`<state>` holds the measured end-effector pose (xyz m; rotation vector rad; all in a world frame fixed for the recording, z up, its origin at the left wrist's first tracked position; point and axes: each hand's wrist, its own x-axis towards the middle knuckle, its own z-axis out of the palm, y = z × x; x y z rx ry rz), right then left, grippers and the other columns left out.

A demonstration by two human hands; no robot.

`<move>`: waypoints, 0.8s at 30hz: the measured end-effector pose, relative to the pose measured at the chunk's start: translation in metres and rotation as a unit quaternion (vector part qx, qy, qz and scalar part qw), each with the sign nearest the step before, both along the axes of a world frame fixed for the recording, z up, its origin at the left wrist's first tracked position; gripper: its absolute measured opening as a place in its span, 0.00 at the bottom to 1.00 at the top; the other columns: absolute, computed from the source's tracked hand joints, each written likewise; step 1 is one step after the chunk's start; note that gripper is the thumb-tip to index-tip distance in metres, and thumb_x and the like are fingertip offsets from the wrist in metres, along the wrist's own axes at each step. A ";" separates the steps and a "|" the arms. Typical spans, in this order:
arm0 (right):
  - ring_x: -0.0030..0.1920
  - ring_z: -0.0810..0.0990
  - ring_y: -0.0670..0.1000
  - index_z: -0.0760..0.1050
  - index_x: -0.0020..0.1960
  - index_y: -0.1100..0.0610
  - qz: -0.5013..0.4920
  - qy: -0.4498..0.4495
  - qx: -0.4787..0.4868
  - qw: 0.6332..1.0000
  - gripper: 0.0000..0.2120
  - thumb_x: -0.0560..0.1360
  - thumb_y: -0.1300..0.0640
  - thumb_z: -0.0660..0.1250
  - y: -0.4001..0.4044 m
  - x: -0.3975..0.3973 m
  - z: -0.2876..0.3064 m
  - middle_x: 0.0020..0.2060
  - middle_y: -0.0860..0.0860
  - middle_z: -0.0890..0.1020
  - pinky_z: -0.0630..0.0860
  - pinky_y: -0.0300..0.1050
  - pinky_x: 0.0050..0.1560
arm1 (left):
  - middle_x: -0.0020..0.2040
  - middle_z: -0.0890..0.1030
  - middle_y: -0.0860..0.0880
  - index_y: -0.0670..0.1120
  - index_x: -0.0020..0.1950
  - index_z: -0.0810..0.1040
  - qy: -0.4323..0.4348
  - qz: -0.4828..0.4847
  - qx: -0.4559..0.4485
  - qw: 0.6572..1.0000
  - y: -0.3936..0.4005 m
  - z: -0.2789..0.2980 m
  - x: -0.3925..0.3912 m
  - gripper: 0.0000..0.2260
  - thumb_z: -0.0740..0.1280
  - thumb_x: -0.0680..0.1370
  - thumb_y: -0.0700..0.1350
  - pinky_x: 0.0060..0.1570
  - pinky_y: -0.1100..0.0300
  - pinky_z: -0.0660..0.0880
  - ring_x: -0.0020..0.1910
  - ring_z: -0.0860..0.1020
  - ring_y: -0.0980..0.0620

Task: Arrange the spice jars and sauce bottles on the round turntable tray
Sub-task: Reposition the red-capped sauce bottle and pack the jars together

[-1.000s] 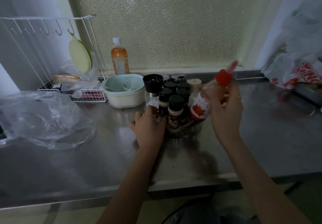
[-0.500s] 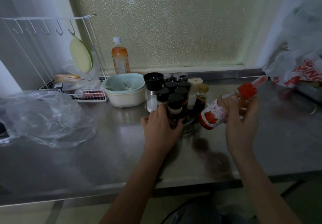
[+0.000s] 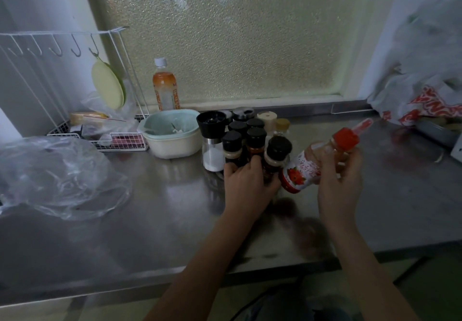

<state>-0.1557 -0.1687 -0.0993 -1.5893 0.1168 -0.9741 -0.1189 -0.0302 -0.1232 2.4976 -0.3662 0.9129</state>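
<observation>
A cluster of black-capped spice jars stands at the back middle of the steel counter; the turntable under them is hidden. My left hand reaches into the front of the cluster and wraps around a black-capped spice jar, which leans to the right. My right hand holds a red-capped sauce bottle with a strawberry-red label. The bottle is tilted with its cap up to the right, just right of the cluster and off the counter.
A black-topped salt grinder and a mint bowl stand left of the jars. An orange drink bottle and a white wire rack sit behind. Plastic bags lie at far left and far right.
My right hand drew the sauce bottle away from the cluster to the right and tipped it over. My left hand shifted from the cluster's left side to a front jar, which now leans.
</observation>
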 end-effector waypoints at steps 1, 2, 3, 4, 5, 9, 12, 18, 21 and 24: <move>0.42 0.76 0.29 0.68 0.56 0.50 0.001 0.000 -0.002 1.000 0.07 0.78 0.52 0.61 0.000 0.001 0.000 0.45 0.39 0.75 0.72 0.24 0.38 | 0.30 0.82 0.48 0.45 0.40 0.73 0.002 0.004 -0.009 1.000 -0.005 0.000 0.001 0.16 0.59 0.71 0.57 0.42 0.55 0.70 0.29 0.79 0.45; 0.42 0.76 0.30 0.67 0.55 0.49 0.000 0.000 -0.005 1.000 0.07 0.78 0.51 0.61 0.000 0.001 0.001 0.45 0.39 0.75 0.72 0.24 0.38 | 0.30 0.82 0.46 0.44 0.42 0.74 0.004 0.006 -0.019 1.000 -0.009 0.000 0.003 0.15 0.59 0.71 0.56 0.41 0.55 0.71 0.29 0.79 0.44; 0.42 0.76 0.32 0.67 0.55 0.49 -0.002 0.001 -0.009 1.000 0.08 0.77 0.49 0.62 -0.001 0.002 0.001 0.46 0.38 0.75 0.72 0.25 0.39 | 0.31 0.82 0.45 0.42 0.45 0.74 0.005 0.007 -0.032 0.999 -0.014 0.000 0.003 0.15 0.61 0.72 0.54 0.39 0.55 0.72 0.29 0.80 0.43; 0.43 0.77 0.34 0.67 0.54 0.48 -0.003 0.003 -0.013 1.000 0.09 0.76 0.48 0.61 -0.002 0.003 0.001 0.46 0.38 0.75 0.73 0.27 0.40 | 0.34 0.83 0.42 0.40 0.50 0.74 0.012 0.005 -0.049 0.999 -0.017 0.001 0.003 0.16 0.64 0.73 0.52 0.37 0.55 0.73 0.31 0.80 0.41; 0.43 0.77 0.36 0.67 0.54 0.47 -0.001 0.007 -0.016 1.000 0.09 0.75 0.47 0.61 -0.003 0.004 0.001 0.46 0.38 0.75 0.75 0.30 0.41 | 0.37 0.83 0.40 0.38 0.56 0.72 0.040 0.000 -0.068 0.997 -0.020 0.003 0.002 0.18 0.66 0.74 0.51 0.36 0.54 0.73 0.34 0.81 0.39; 0.43 0.77 0.35 0.68 0.55 0.48 0.012 0.016 -0.038 0.999 0.08 0.77 0.48 0.61 -0.006 0.006 0.001 0.46 0.39 0.76 0.79 0.41 0.41 | 0.46 0.82 0.39 0.40 0.59 0.69 0.114 0.040 -0.105 0.987 -0.024 0.007 0.006 0.20 0.64 0.77 0.54 0.36 0.53 0.71 0.43 0.80 0.37; 0.43 0.77 0.34 0.68 0.54 0.47 0.021 0.016 -0.041 0.999 0.07 0.77 0.49 0.62 -0.005 0.006 0.003 0.46 0.38 0.76 0.79 0.46 0.43 | 0.44 0.82 0.43 0.43 0.51 0.72 0.125 0.071 -0.108 0.984 -0.025 0.012 0.012 0.15 0.62 0.78 0.55 0.35 0.56 0.67 0.42 0.80 0.40; 0.45 0.78 0.37 0.68 0.55 0.48 0.023 0.020 -0.045 0.998 0.08 0.77 0.49 0.62 -0.006 0.006 0.003 0.46 0.38 0.76 0.80 0.47 0.44 | 0.42 0.81 0.44 0.43 0.45 0.75 0.138 0.097 -0.106 0.980 -0.024 0.011 0.014 0.14 0.61 0.79 0.54 0.36 0.56 0.69 0.41 0.79 0.42; 0.48 0.78 0.41 0.68 0.57 0.49 0.025 0.026 -0.046 0.998 0.09 0.78 0.50 0.62 -0.006 0.006 0.004 0.47 0.39 0.76 0.81 0.47 0.46 | 0.39 0.81 0.45 0.43 0.41 0.75 0.123 0.085 -0.107 0.983 -0.022 0.011 0.011 0.15 0.62 0.78 0.55 0.33 0.58 0.65 0.39 0.79 0.44; 0.49 0.78 0.42 0.69 0.57 0.49 0.033 0.026 -0.051 0.998 0.10 0.77 0.49 0.62 -0.004 0.005 0.006 0.48 0.39 0.76 0.81 0.46 0.46 | 0.34 0.80 0.46 0.44 0.37 0.75 0.098 0.064 -0.111 0.987 -0.019 0.010 0.007 0.16 0.63 0.78 0.54 0.31 0.60 0.63 0.33 0.78 0.46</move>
